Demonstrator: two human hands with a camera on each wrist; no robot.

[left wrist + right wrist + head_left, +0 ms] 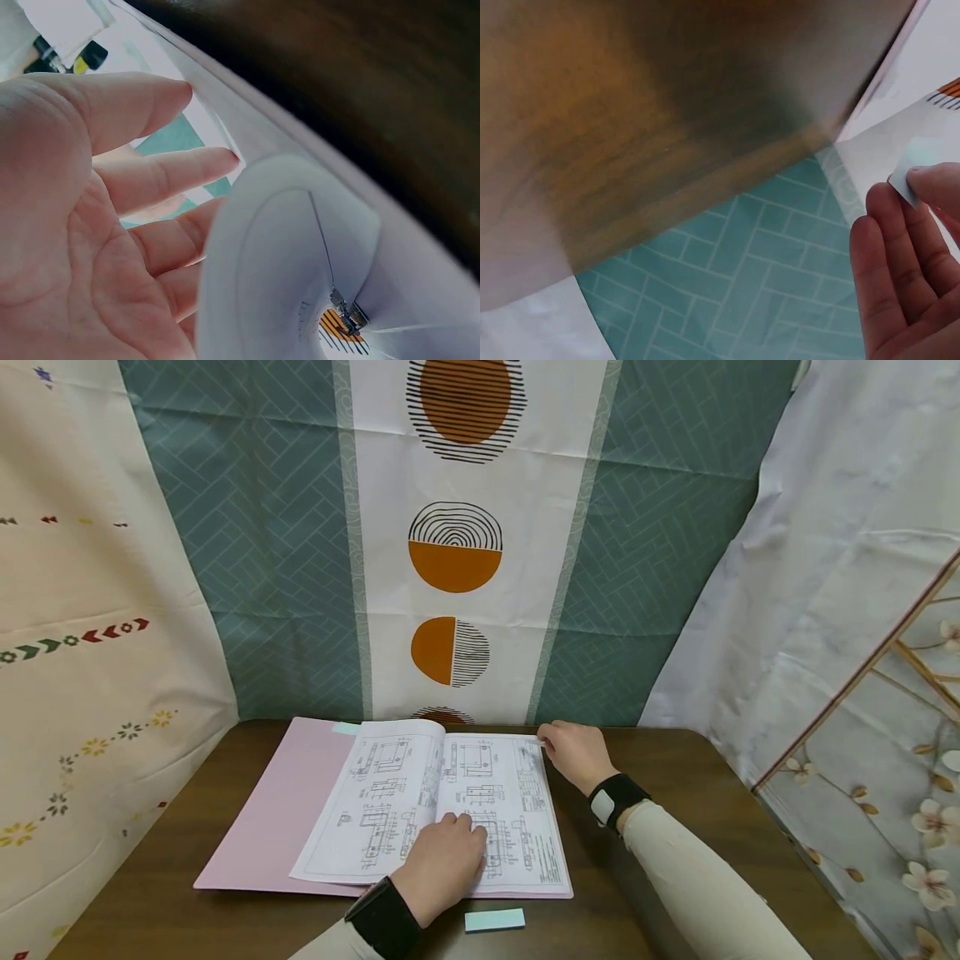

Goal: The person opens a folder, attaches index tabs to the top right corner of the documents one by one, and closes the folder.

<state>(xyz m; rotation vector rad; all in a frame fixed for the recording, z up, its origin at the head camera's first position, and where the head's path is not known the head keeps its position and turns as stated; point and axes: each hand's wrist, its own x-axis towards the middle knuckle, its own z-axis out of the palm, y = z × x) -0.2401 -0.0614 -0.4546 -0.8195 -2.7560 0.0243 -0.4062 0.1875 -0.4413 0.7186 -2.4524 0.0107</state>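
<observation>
A pink folder (288,810) lies spread on the table, with printed technical drawings (495,793) fastened inside. My left hand (444,864) rests on the lower part of the right-hand page; in the left wrist view its fingers (169,176) are extended beside a curled white page (255,247). At the top right corner of the drawings is my right hand (576,753). Between thumb and fingers it pinches a small pale teal sticky note (913,161), clearest in the right wrist view. Whether that note touches the page cannot be told.
A pale teal sticky note pad (495,920) lies on the table in front of the folder. Another teal note (346,727) sticks to the folder's top edge. Brown wooden table (675,827); patterned cloths (480,543) hang behind and at both sides.
</observation>
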